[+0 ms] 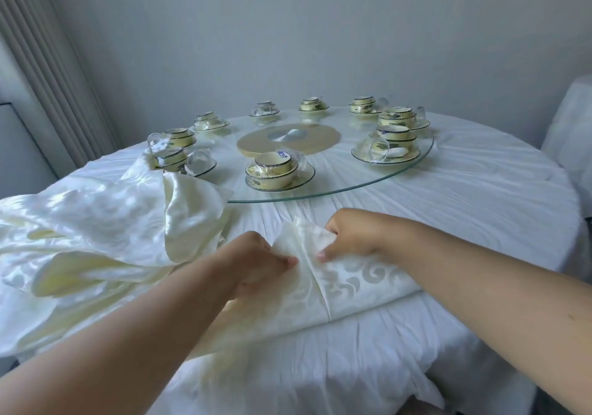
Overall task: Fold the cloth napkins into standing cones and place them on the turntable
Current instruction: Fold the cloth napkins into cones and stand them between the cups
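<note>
White-clothed surface, glass turntable beyond: your left hand and right hand each pinch the folded cream napkin lying flat at the near edge.

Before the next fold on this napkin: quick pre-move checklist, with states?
1. Both hands on the work: ok. Left hand and right hand pinch the napkin at its far end.
2. Centre crease lined up: ok, it runs straight toward the person.
3. Napkin flat on the tablecloth: ok on the right half; left half hidden by the arm.
4. Spare napkin pile clear of the fold: not ok, it lies against the left side.
5. Free rim space on the turntable: ok.
6. Cones already placed: none seen.
</note>
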The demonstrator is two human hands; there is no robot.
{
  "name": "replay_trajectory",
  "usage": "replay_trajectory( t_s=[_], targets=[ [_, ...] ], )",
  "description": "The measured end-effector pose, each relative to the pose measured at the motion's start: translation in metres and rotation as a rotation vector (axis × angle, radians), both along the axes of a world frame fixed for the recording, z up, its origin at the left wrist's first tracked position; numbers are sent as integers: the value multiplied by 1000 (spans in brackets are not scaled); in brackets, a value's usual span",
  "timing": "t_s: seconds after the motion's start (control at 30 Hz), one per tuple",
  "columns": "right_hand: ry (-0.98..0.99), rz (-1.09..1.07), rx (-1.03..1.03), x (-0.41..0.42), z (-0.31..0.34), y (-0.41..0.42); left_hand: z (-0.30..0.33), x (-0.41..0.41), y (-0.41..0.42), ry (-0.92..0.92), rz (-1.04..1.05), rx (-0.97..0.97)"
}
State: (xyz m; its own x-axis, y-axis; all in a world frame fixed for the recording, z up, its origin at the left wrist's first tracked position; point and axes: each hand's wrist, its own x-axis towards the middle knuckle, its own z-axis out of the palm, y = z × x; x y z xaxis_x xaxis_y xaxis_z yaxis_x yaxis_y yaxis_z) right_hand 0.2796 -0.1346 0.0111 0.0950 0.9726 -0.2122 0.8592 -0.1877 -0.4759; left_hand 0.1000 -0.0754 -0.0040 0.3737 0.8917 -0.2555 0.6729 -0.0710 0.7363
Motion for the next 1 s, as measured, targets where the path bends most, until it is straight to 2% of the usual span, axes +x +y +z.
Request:
replay_trajectory(
  t_s=[0.07,0.27,0.4,0.57,0.73,0.87,1.0],
  targets=[
    [20,-51,-59,-2,-9,1,-5,3,0,75,32,67],
    [29,-71,-45,-2,-13,4,-14,1,-2,248,-9,326],
    [-30,-45,-52,-2,-15,4,-16,-3,1,172,-21,297],
    [-99,-38,-11,-3,-19,11,-18,-5,2,216,-16,361],
    [-237,-62,91,-7,-22,13,-15,1,11,215,1,305],
    [-194,-91,49,-7,-25,17,-16,4,15,284,7,313],
    [-243,-85,53,-7,-26,19,-22,2,8,279,25,374]
  ],
)
